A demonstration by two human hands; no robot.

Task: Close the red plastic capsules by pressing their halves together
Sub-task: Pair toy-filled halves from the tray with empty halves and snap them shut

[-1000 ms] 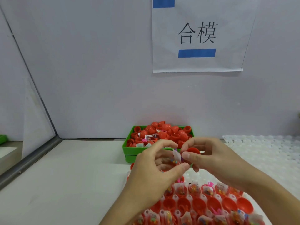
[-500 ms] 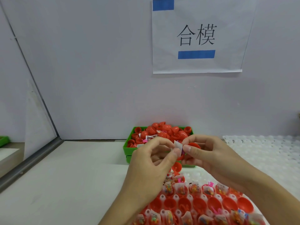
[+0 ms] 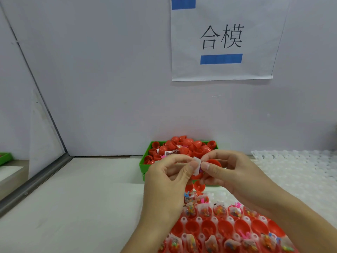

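One capsule (image 3: 212, 164) in work, held up between both hands above the near tray and in front of the green bin (image 3: 144, 166). Right hand (image 3: 231, 170) has fingers curled round the red upper half, thumb on its front. Left hand (image 3: 169, 177) pinches thumb to forefinger on the small white packet (image 3: 197, 165) that sticks up at the seam; the lower half (image 3: 196, 177) shows just under it as a red rim. The packet is not tucked in, so I judge the halves are not pressed shut yet.

Done so far: the bin against the wall is heaped with red capsules, some looking closed, some open cups or loose halves — can't split the count from here.

Left to do: the near tray (image 3: 199, 219) holds rows of open red halves, most with a clear packet of small coloured bits in them, a few bare. Every one visible there is unclosed — I'd say a lot of the batch remains. More tray runs under the forearms and off the bottom edge, so the total is unknown.

A white bubble-type tray (image 3: 295, 167) sits on the tabletop (image 3: 73, 198) to the right, nothing red in it.
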